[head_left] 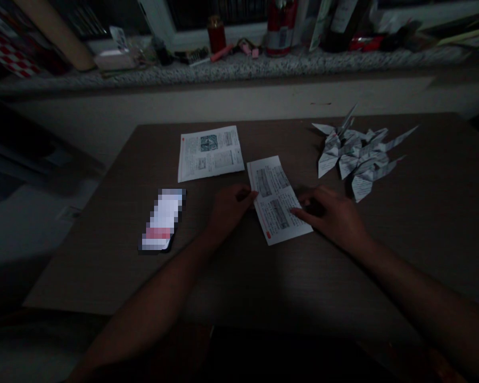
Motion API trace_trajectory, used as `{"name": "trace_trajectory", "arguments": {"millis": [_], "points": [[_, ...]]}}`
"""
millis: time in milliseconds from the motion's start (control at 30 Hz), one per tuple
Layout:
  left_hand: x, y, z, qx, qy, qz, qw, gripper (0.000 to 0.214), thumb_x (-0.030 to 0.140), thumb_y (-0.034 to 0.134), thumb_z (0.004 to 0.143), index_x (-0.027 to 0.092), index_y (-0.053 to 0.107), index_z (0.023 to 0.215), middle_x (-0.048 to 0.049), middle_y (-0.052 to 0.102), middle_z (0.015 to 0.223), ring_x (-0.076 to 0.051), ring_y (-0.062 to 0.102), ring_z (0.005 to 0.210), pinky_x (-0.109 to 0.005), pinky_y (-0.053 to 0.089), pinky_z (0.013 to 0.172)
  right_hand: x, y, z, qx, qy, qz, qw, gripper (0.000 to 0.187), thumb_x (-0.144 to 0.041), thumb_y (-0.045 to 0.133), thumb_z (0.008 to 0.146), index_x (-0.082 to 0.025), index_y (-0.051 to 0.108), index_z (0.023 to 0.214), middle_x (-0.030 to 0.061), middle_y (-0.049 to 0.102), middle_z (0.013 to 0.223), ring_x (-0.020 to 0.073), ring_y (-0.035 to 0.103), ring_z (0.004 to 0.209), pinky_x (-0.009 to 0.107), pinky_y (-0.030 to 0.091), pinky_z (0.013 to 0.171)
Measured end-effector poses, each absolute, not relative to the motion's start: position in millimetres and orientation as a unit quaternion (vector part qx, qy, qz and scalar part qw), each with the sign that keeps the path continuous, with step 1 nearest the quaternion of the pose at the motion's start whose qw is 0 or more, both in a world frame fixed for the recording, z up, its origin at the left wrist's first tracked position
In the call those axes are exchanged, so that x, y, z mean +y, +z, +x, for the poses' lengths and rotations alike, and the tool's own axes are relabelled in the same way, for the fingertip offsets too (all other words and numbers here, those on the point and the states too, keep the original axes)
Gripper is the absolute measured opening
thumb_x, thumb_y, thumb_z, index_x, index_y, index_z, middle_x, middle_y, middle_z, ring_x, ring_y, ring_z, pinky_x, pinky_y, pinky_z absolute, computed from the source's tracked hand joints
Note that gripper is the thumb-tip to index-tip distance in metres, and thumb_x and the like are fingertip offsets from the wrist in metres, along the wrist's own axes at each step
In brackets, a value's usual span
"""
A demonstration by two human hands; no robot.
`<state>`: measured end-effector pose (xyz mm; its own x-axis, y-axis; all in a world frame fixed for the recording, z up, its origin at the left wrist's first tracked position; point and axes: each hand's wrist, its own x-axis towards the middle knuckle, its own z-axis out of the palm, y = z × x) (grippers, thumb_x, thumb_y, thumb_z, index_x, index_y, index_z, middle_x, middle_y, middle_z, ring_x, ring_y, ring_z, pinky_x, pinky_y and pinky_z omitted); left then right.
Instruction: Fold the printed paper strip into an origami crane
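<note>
A printed sheet of paper (277, 205) with text and small pictures is held up a little over the table, tilted, between my two hands. My left hand (233, 207) pinches its left edge between thumb and finger. On the opposite edge, my right hand (329, 215) grips it, the thumb on top and the other fingers partly hidden behind. Another printed sheet (211, 154) lies flat just beyond my left hand. To the right, past my right hand, several folded paper cranes (357, 154) stand close together, made from similar printed paper.
A phone with a lit, blurred screen (163, 218) lies on the dark wooden table (115, 213) at left. Behind the table runs a granite windowsill (231, 69) crowded with a red can (281, 29), a small red jar (216, 34) and a dark bottle (340, 24). The room is dim.
</note>
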<state>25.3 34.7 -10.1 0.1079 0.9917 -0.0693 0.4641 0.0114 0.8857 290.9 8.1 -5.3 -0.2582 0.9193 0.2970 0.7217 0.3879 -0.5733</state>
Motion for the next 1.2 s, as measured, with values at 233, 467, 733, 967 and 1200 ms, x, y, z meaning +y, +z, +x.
{"name": "trace_trajectory", "arguments": {"millis": [233,467,733,967,1200], "points": [[34.9,-14.1,26.9,0.580,0.295,0.681,0.335,0.016,0.035,0.067,0.097,0.022,0.076,0.096,-0.0026,0.080,0.098,-0.021,0.076,0.090,-0.035,0.059,0.084,0.1,-11.5,286.2,-0.904,0.135,-0.331,0.233,0.047,-0.038,0.063,0.099,-0.021,0.059,0.142,0.0163,0.057,0.152,0.0334,0.055,0.139,0.053,0.049,0.111],[34.3,-14.1,31.0,0.582,0.273,0.738,0.206,0.014,0.033,0.067,0.098,0.023,0.076,0.104,-0.0039,0.074,0.106,-0.023,0.071,0.098,-0.038,0.056,0.096,-12.5,-21.4,275.8,-0.940,0.168,-0.255,0.151,0.053,-0.036,0.066,0.098,-0.025,0.057,0.149,0.0124,0.052,0.159,0.0329,0.048,0.146,0.056,0.044,0.117],[31.5,-21.4,30.1,0.533,0.242,0.808,0.068,0.068,0.029,0.067,0.097,0.020,0.038,0.158,-0.0136,0.045,0.158,-0.028,0.042,0.147,-0.045,0.038,0.122,-12.3,-22.5,275.4,-0.950,0.136,-0.247,0.135,0.049,-0.036,0.062,0.101,-0.021,0.058,0.148,0.0151,0.051,0.159,0.0337,0.048,0.146,0.057,0.044,0.117],[29.9,-27.1,30.2,0.464,0.114,0.877,0.059,0.052,0.038,0.039,0.110,0.018,0.042,0.157,-0.0096,0.042,0.165,-0.025,0.037,0.154,-0.047,0.023,0.130,-19.8,-16.7,276.4,-0.955,0.153,-0.229,0.109,0.056,-0.038,0.067,0.099,-0.031,0.054,0.152,0.0118,0.022,0.173,0.0378,0.029,0.156,0.061,0.034,0.122],[26.9,-30.9,29.5,0.474,0.090,0.875,0.040,0.056,0.040,0.035,0.111,0.015,0.037,0.160,-0.0095,0.037,0.167,-0.025,0.031,0.157,-0.047,0.018,0.131,-23.9,-17.9,280.2,-0.954,0.186,-0.213,0.101,0.075,-0.050,0.070,0.094,-0.028,0.042,0.160,0.0139,0.010,0.173,0.0387,0.019,0.158,0.063,0.027,0.124]]}}
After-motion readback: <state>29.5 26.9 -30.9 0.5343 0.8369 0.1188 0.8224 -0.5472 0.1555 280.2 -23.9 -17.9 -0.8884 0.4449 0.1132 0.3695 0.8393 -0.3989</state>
